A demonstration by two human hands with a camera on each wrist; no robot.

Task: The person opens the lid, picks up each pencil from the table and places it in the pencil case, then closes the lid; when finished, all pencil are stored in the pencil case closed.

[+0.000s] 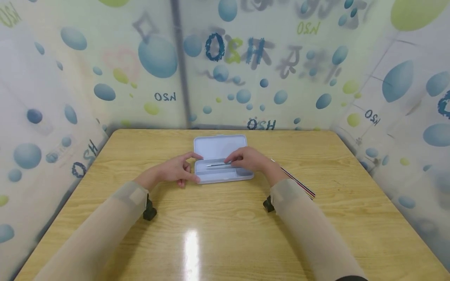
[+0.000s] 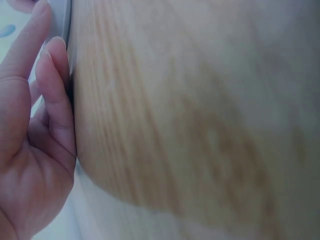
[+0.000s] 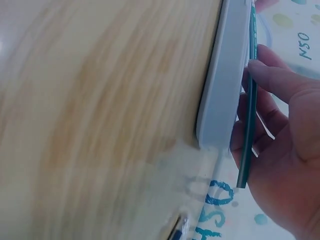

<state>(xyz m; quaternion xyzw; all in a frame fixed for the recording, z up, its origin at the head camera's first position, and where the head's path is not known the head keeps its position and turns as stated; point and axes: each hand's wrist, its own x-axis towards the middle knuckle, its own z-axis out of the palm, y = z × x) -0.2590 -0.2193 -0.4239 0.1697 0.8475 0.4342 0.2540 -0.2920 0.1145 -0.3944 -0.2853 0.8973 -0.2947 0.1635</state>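
Observation:
A pale blue-white pencil case (image 1: 219,146) lies with its lid raised toward the back of the table. My left hand (image 1: 172,169) holds its left end, forefinger by the hinge side and thumb at the front edge; the other fingers are bent beneath. Over the case's rear compartment, my right hand (image 1: 250,159) pinches a pencil (image 1: 218,164) between thumb and fingers. That pencil (image 3: 248,120) is dark green in the right wrist view and runs lengthwise along the case. Whether it touches the compartment floor I cannot tell.
Several more pencils (image 1: 299,181) lie on the wooden table (image 1: 225,234) at the right, partly behind my right forearm. The case has a divider (image 1: 216,171) between its compartments. Printed curtains (image 1: 225,105) enclose the table at the back and sides.

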